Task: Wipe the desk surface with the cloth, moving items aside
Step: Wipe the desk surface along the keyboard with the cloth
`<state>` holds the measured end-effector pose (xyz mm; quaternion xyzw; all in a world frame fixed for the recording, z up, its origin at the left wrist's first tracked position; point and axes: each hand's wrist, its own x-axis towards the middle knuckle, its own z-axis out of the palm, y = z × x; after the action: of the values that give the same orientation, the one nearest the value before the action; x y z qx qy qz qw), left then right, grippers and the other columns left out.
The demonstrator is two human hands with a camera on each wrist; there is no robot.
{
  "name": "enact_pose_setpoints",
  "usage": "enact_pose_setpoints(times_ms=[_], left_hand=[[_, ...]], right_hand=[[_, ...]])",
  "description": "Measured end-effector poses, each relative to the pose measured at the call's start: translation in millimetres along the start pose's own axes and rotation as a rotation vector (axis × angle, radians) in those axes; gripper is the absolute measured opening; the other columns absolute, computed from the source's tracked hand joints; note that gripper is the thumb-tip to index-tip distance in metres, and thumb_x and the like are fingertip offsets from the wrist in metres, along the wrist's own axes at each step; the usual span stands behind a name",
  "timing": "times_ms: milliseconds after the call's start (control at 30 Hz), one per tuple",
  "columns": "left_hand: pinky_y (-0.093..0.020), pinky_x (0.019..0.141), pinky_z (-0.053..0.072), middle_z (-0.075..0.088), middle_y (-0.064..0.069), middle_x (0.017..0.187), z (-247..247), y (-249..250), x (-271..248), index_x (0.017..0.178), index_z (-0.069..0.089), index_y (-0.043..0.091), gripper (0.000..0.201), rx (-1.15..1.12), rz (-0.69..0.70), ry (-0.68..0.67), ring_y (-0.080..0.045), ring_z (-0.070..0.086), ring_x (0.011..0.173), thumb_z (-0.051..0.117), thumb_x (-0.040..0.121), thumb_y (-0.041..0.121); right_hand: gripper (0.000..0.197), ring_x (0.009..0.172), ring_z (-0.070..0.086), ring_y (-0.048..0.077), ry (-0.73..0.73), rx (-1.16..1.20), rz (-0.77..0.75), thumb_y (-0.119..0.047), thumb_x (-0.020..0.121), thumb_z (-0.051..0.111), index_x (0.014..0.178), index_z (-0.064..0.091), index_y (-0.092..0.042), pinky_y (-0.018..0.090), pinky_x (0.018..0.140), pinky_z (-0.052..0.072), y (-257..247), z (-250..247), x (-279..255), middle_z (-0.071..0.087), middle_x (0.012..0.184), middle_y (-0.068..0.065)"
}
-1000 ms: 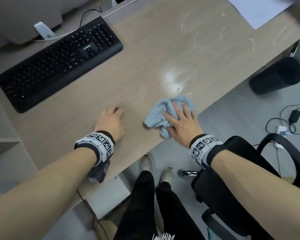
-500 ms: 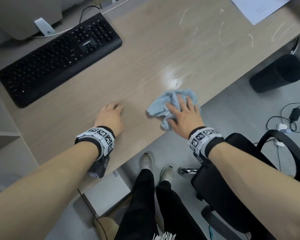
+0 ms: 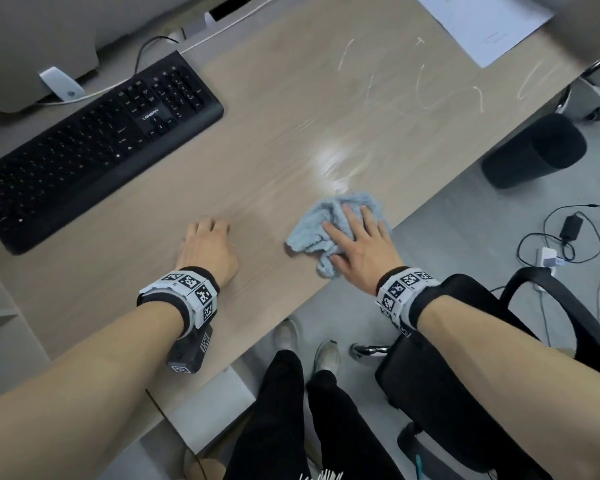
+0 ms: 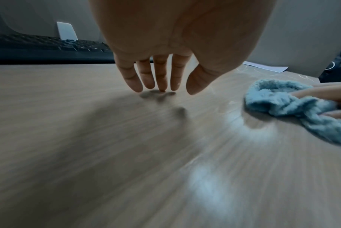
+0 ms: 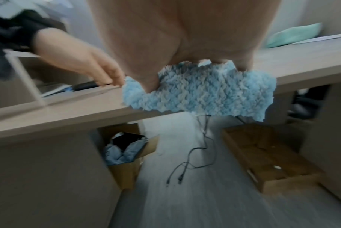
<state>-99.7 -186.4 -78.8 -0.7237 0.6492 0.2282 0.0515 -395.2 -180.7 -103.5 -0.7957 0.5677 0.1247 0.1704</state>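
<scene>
A fluffy light-blue cloth (image 3: 312, 230) lies bunched on the pale wooden desk (image 3: 257, 150), close to its front edge. My right hand (image 3: 361, 244) presses flat on it with straight, spread fingers. In the right wrist view the cloth (image 5: 200, 92) hangs slightly over the desk edge under my right hand (image 5: 185, 30). My left hand (image 3: 207, 247) rests on the bare desk to the left of the cloth and holds nothing. In the left wrist view, the relaxed fingertips of my left hand (image 4: 161, 83) touch the wood, with the cloth (image 4: 282, 101) to their right.
A black keyboard (image 3: 94, 143) lies at the back left in front of a monitor base (image 3: 58, 83). White paper (image 3: 482, 22) sits at the far right, with white streaks on the desk near it. A black office chair (image 3: 465, 375), a black bin (image 3: 534, 150), cables (image 3: 568, 233) and cardboard boxes (image 5: 269, 155) are at floor level.
My right hand has slid the cloth a little to the right along the front edge. The left hand has stayed in place.
</scene>
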Motion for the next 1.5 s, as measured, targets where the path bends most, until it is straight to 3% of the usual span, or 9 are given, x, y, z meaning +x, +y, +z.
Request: enact_pose_setpoints(times_ms=[200, 367, 700, 1067, 1233, 1333, 1433, 1500], left_hand=[[-0.046, 0.111, 0.032, 0.038, -0.011, 0.148, -11.9, 18.0, 28.6, 0.133, 0.049, 0.011, 0.048, -0.024, 0.097, -0.023, -0.035, 0.033, 0.131, 0.05, 0.084, 0.015], [-0.046, 0.113, 0.03, 0.027, -0.007, 0.157, -21.8, 39.6, 51.8, 0.138, 0.044, 0.015, 0.053, 0.002, 0.135, -0.033, -0.031, 0.023, 0.14, 0.048, 0.086, 0.017], [-0.047, 0.113, 0.029, 0.023, -0.008, 0.158, -38.9, 88.2, 123.3, 0.142, 0.04, 0.016, 0.057, 0.041, 0.119, -0.036, -0.03, 0.02, 0.142, 0.047, 0.085, 0.017], [-0.04, 0.111, 0.029, 0.031, -0.01, 0.155, -52.8, 136.2, 189.5, 0.14, 0.042, 0.014, 0.056, 0.043, -0.003, -0.065, -0.036, 0.028, 0.136, 0.052, 0.086, 0.019], [-0.041, 0.103, 0.037, 0.042, -0.007, 0.144, -60.0, 135.6, 195.4, 0.137, 0.047, 0.017, 0.054, 0.075, -0.022, -0.089, -0.036, 0.039, 0.123, 0.053, 0.083, 0.019], [-0.041, 0.097, 0.04, 0.048, -0.009, 0.133, -66.3, 137.5, 202.2, 0.134, 0.048, 0.016, 0.051, 0.079, -0.039, -0.094, -0.036, 0.043, 0.115, 0.053, 0.084, 0.02], [-0.042, 0.097, 0.041, 0.049, -0.012, 0.132, -71.2, 138.4, 211.4, 0.132, 0.049, 0.014, 0.048, 0.038, -0.065, -0.056, -0.035, 0.044, 0.116, 0.052, 0.085, 0.02], [-0.042, 0.099, 0.039, 0.049, -0.013, 0.135, -73.9, 135.8, 217.7, 0.131, 0.05, 0.011, 0.046, 0.005, -0.055, -0.014, -0.035, 0.042, 0.119, 0.052, 0.086, 0.019]], right_hand=[[0.065, 0.15, -0.003, 0.041, -0.014, 0.067, 0.234, -0.055, 0.099, 0.034, 0.156, 0.011, -0.037, 0.059, 0.119, 0.008, 35.6, -29.2, 41.6, -0.006, 0.166, 0.008], [0.065, 0.15, -0.008, 0.04, -0.057, 0.101, 0.246, -0.055, 0.099, 0.034, 0.156, 0.007, -0.038, 0.061, 0.119, 0.006, 45.4, -40.8, 58.4, -0.012, 0.166, 0.005], [0.065, 0.15, -0.01, 0.04, -0.05, 0.077, 0.228, -0.055, 0.1, 0.03, 0.156, 0.003, -0.038, 0.064, 0.117, 0.006, 93.0, -69.3, 129.5, -0.013, 0.165, 0.004], [0.062, 0.15, -0.008, 0.039, -0.048, 0.013, 0.093, -0.053, 0.1, 0.032, 0.156, 0.007, -0.039, 0.066, 0.117, 0.006, 163.9, -128.8, 242.7, -0.009, 0.166, 0.005], [0.065, 0.148, -0.009, 0.046, -0.082, 0.055, 0.107, -0.046, 0.1, 0.039, 0.156, 0.009, -0.033, 0.07, 0.115, 0.005, 150.2, -148.7, 279.3, -0.011, 0.165, 0.01], [0.066, 0.148, -0.011, 0.045, -0.101, -0.034, -0.101, -0.047, 0.1, 0.036, 0.157, 0.006, -0.033, 0.07, 0.115, 0.003, 122.2, -138.0, 264.1, -0.014, 0.165, 0.011], [0.065, 0.15, -0.01, 0.041, -0.108, -0.113, -0.357, -0.049, 0.1, 0.036, 0.157, 0.008, -0.036, 0.065, 0.117, -0.001, 131.1, -123.4, 236.1, -0.01, 0.166, 0.007], [0.063, 0.151, -0.007, 0.04, -0.097, -0.1, -0.323, -0.052, 0.1, 0.033, 0.157, 0.01, -0.037, 0.062, 0.118, -0.001, 157.6, -126.2, 237.2, -0.007, 0.166, 0.006]])
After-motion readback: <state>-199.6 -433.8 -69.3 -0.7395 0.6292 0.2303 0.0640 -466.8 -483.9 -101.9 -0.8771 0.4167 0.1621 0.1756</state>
